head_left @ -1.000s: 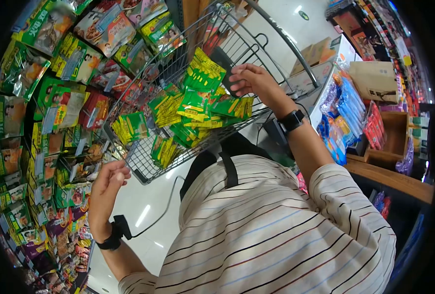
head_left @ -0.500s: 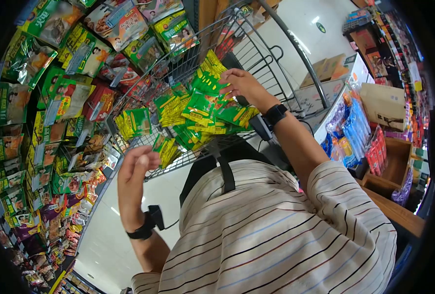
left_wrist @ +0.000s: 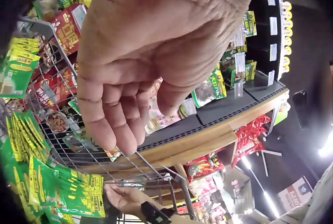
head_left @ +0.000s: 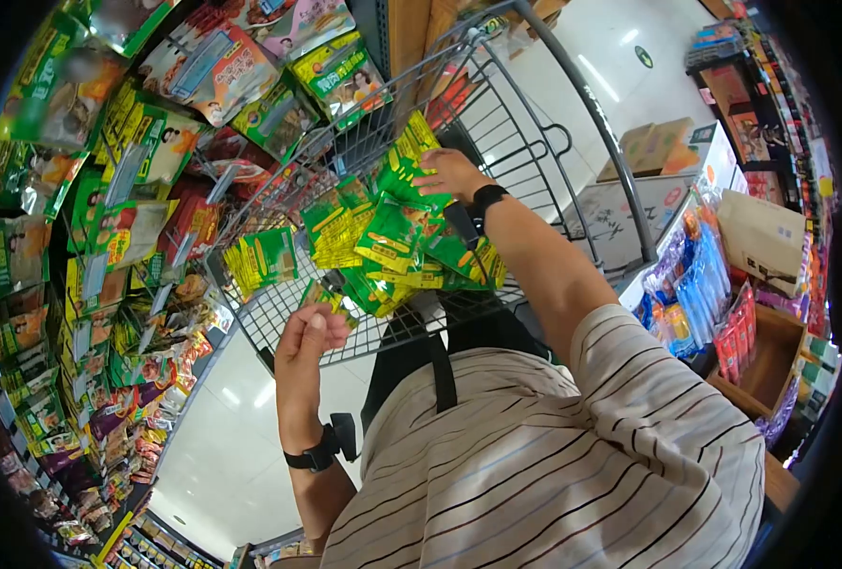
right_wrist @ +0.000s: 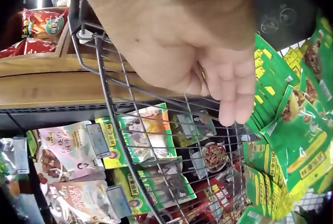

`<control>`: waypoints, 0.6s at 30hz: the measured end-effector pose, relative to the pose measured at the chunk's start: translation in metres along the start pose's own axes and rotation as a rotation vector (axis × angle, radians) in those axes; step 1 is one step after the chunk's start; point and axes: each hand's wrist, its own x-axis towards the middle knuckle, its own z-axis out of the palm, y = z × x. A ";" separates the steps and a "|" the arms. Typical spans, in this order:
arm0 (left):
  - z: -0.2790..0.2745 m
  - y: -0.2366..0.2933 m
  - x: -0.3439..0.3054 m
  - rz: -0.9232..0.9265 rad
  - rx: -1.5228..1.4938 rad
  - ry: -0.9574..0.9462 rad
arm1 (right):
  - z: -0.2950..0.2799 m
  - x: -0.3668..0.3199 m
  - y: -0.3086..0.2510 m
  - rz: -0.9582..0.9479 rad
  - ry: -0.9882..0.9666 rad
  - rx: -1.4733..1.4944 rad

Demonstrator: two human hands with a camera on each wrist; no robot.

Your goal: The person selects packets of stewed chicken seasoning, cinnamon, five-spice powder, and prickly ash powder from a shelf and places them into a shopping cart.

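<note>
A wire shopping cart holds several bundles of green-and-yellow food packets. My right hand is at the upper bundle, its fingertips right at the edge of the packets. From the right wrist view, those fingers lie close together and slightly bent beside the green packets. My left hand hovers by the near corner of the cart, overlapping a small bundle in the head view. Its fingers are loosely bent, with nothing between them in the left wrist view.
Shelves of hanging snack bags line the left side, close to the cart. The cart's handle rises at the upper right. Cardboard boxes, bagged blue goods and a wooden crate stand on the right.
My left hand has moved right, from beside the shelf to the cart's near corner. My right hand has shifted left from the cart's handle side onto the upper bundle.
</note>
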 end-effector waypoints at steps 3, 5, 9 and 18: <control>0.008 -0.001 0.006 -0.029 0.012 0.011 | 0.013 0.027 0.000 0.073 0.056 0.007; 0.012 -0.001 0.010 -0.067 0.001 0.023 | 0.017 0.038 -0.001 0.114 0.110 -0.025; 0.021 -0.004 0.014 -0.125 0.000 0.056 | 0.014 0.056 0.004 0.151 0.084 0.032; 0.026 -0.011 0.021 -0.172 0.033 0.066 | 0.026 0.075 0.003 0.231 0.178 0.021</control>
